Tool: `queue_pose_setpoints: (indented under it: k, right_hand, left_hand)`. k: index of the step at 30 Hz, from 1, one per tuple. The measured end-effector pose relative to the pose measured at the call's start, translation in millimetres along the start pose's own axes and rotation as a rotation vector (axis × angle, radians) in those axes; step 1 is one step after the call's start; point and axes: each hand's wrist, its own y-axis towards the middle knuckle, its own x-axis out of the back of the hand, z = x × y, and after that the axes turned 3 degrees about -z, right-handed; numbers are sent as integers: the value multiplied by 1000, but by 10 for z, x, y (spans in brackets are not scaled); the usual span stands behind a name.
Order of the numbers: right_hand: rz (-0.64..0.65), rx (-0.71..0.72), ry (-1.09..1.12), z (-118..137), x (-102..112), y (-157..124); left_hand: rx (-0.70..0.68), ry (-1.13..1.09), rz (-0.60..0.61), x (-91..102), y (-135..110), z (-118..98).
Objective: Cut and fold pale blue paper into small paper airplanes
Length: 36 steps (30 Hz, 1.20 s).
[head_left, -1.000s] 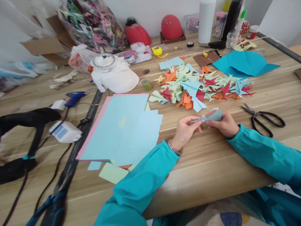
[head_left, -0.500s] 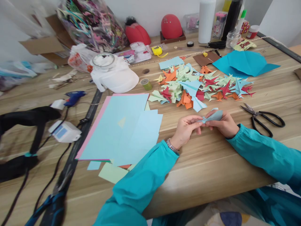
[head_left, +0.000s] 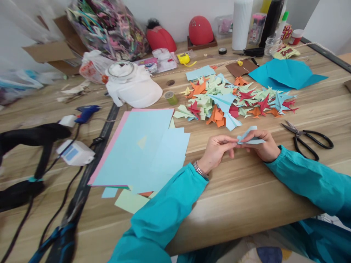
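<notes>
Between my two hands is a small light-blue folded paper plane (head_left: 252, 141), held above the wooden table. My left hand (head_left: 218, 149) pinches its left end between thumb and fingers. Around its right part, my right hand (head_left: 261, 148) is closed, with a finger lying between two raised paper flaps. The fingers partly hide the folds. Just beyond my hands lies a pile of folded paper planes (head_left: 222, 101) in pale green, light blue, orange and red. Black-handled scissors (head_left: 308, 137) rest to the right of my right hand.
Light-blue paper sheets (head_left: 142, 146) lie stacked left of my hands, over a pink one. Behind the pile are a large teal folded paper (head_left: 287, 73) and a white bottle (head_left: 241, 25). Pliers (head_left: 64, 233), a blue glue gun (head_left: 86, 114) and cables are at the left.
The paper's flaps have spread apart, and my right index finger now sits between them. Both hands stay in nearly the same place.
</notes>
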Motion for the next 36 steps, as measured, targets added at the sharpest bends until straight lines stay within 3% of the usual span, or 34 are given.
queue_pose_setpoints:
  k: [5,15,21,27,36]
  right_hand:
    - [-35,-5,54,4,9,10]
    - [-18,-28,44,12,-10,4]
    - [-44,-36,56,26,-4,6]
    - [-19,-2,36,3,16,15]
    - [73,85,-115,90,-28,-22]
  left_hand:
    - [-32,5,50,5,-4,0]
    - [39,-82,16,2,10,-1]
    - [-42,-2,64,12,-3,13]
    - [-78,81,11,10,-10,52]
    - [2,-40,-21,-2,-8,2]
